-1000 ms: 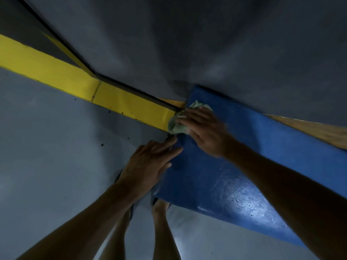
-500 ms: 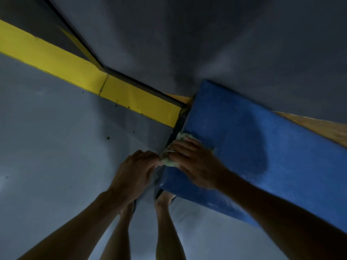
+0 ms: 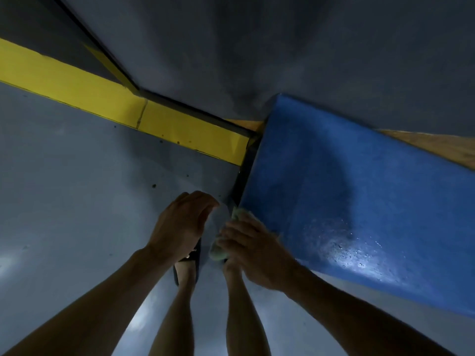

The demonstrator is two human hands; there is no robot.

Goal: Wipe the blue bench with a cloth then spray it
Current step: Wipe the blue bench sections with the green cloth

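The blue bench (image 3: 347,188) runs from the middle to the right edge, and its near part glistens with droplets. My right hand (image 3: 254,250) presses a pale green cloth (image 3: 237,214) against the bench's near left corner, fingers laid flat over it. The cloth hangs partly off the bench's end. Just left of that corner, my left hand (image 3: 180,224) hovers with its fingers cupped and holds nothing. No spray bottle is in view.
A grey floor (image 3: 64,201) spreads out to the left, crossed by a yellow stripe (image 3: 102,98). A grey wall (image 3: 282,47) rises behind the bench, with a wooden strip (image 3: 437,147) at its foot. My feet in dark sandals (image 3: 186,268) stand below my hands.
My right hand has dragged the cloth from the bench's far left corner along the end to the near corner. My left hand has drawn back with it and curled into a cup.
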